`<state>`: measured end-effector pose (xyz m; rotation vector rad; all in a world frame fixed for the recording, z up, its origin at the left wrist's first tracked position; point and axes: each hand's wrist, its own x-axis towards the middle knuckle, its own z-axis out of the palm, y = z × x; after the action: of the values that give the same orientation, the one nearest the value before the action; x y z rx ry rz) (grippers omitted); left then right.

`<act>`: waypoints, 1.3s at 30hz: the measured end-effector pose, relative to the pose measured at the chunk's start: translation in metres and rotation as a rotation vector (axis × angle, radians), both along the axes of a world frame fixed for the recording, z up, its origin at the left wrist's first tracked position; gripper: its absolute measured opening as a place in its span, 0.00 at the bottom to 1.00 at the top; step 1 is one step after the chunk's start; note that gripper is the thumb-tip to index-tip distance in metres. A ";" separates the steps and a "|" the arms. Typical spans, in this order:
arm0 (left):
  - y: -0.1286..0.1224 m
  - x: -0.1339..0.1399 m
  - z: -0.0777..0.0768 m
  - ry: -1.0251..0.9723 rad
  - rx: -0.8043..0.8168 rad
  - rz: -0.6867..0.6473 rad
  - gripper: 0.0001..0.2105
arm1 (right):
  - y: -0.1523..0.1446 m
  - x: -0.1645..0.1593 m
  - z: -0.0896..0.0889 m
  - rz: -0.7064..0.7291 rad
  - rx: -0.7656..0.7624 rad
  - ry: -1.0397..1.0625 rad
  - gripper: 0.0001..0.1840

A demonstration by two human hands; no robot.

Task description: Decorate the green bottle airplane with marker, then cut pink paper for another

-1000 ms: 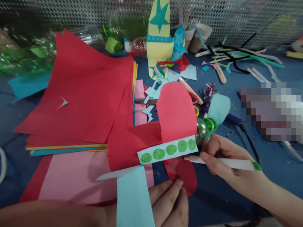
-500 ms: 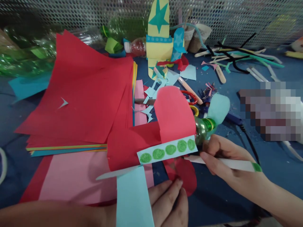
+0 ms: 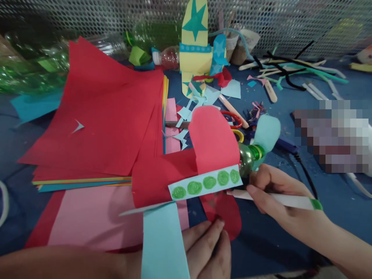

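Observation:
A model airplane (image 3: 164,168) made of a green plastic bottle wrapped in red paper lies across the middle. It has red wings, pale-blue tail pieces, a pale-blue propeller blade (image 3: 267,133) and a pale-blue strip (image 3: 205,182) with several green coloured circles. My left hand (image 3: 207,250) is at its near side, partly behind the tail piece, with fingers bent against the lower red wing (image 3: 223,213); its thumb is hidden. My right hand (image 3: 276,190) grips a white marker (image 3: 290,201) with a green end, its tip just below the strip, near the wing.
Stacked coloured paper (image 3: 107,116) lies left, above a pink sheet (image 3: 95,221). Scissors (image 3: 236,119), paper scraps and a dark-blue tool with a cord (image 3: 287,147) lie beyond the airplane. A yellow paper model (image 3: 196,58), bottles (image 3: 157,35) and pipe cleaners (image 3: 305,68) stand or lie farther back.
The airplane has tilted very slightly, its propeller blade and tail piece shifting a little. Both hands stay nearly in place, and the marker has barely moved.

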<state>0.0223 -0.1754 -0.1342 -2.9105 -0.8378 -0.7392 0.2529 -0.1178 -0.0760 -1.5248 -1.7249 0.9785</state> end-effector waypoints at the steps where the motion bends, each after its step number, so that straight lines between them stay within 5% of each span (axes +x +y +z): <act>1: 0.000 0.000 0.000 0.000 -0.006 0.002 0.11 | 0.000 -0.001 0.000 -0.010 -0.004 0.006 0.15; 28: 0.008 -0.001 0.010 0.002 0.023 -0.063 0.09 | 0.000 0.002 -0.002 -0.028 -0.025 0.017 0.16; 39: 0.001 -0.004 0.001 0.022 -0.040 -0.053 0.11 | -0.002 0.005 -0.005 -0.035 -0.027 0.037 0.16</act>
<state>0.0186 -0.1741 -0.1334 -2.9812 -0.7855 -0.7001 0.2576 -0.1201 -0.0814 -1.5398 -1.6601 1.0098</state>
